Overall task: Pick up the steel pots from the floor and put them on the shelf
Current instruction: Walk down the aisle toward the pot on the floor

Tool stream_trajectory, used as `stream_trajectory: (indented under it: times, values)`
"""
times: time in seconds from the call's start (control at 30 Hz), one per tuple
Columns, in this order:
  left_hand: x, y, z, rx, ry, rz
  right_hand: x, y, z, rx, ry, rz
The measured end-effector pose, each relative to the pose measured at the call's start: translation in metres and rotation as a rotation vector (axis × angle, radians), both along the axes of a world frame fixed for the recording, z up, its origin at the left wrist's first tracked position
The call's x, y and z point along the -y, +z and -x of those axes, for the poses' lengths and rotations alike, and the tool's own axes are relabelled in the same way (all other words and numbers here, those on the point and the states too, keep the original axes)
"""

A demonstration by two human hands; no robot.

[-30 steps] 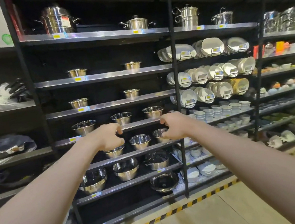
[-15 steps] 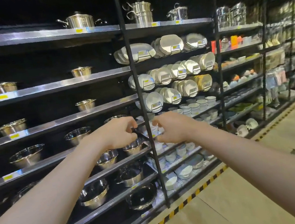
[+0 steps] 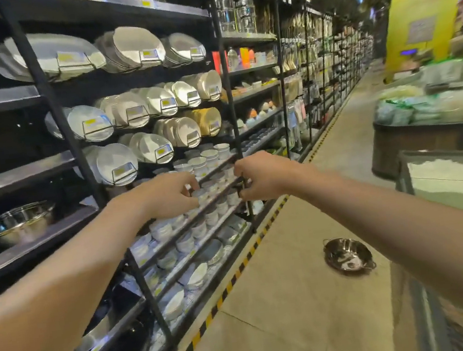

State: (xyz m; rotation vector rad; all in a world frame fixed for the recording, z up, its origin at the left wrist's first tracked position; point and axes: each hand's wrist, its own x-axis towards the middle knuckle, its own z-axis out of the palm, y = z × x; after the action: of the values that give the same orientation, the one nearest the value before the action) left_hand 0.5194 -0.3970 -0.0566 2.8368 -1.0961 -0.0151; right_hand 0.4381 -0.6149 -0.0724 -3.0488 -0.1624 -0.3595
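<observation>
A shallow steel pot [image 3: 348,254] with two small handles lies on the tan floor, in the aisle to the right of the shelving. My left hand [image 3: 167,195] and my right hand [image 3: 263,175] are stretched out in front of me at waist height, well above and to the left of that pot. Both hands have curled fingers that are slightly apart, and neither holds anything. A steel bowl [image 3: 15,221] stands on a metal shelf [image 3: 30,246] at the far left.
A tall black rack [image 3: 227,92] on the left carries white plates [image 3: 128,44] and stacked bowls. A yellow-black stripe [image 3: 238,272] marks the floor along its base. A display counter [image 3: 440,146] stands on the right. The aisle runs on ahead between them.
My view has swung right along the rack, from the steel bowl shelves to the plates and aisle. The pot on the floor has come into view. Both hands stay outstretched and hold nothing.
</observation>
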Motion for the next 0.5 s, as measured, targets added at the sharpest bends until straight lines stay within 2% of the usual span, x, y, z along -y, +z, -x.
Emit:
stream_trajectory:
  times: [0.3,0.5]
  values:
    - [0.091,-0.007,-0.167,0.005,-0.245,0.002,0.076,-0.007,-0.089,-0.019,-0.280,-0.021]
    - [0.181,-0.022,-0.243,-0.041,-0.386,-0.035,0.151,-0.017,-0.122,-0.042,-0.468,-0.055]
